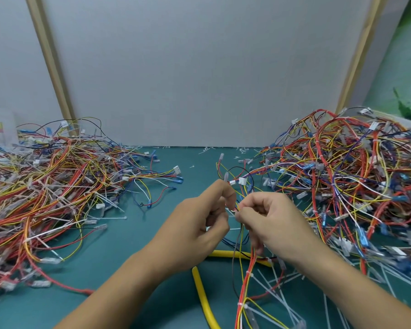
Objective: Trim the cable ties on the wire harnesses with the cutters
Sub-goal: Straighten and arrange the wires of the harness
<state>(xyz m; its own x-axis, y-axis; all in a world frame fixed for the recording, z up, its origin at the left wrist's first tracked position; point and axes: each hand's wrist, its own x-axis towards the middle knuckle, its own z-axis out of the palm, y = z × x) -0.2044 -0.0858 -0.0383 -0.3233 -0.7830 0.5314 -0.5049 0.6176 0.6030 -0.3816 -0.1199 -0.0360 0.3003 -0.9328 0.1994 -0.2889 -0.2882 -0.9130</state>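
Observation:
Both of my hands meet at the middle of the green table (166,162). My left hand (199,224) and my right hand (268,222) pinch the same wire harness (246,281), a bundle of red, yellow and black wires with white cable ties (248,273) whose long tails stick out to the lower right. White connectors (241,181) of this harness rise just above my fingers. The yellow-handled cutters (203,298) lie on the table below my hands, partly under the harness; neither hand touches them.
A large heap of wire harnesses (52,186) covers the left of the table, another heap (356,176) fills the right. Cut tie scraps (207,149) litter the back edge by a grey partition (199,67). A loose cable tie (109,218) lies left of my hands.

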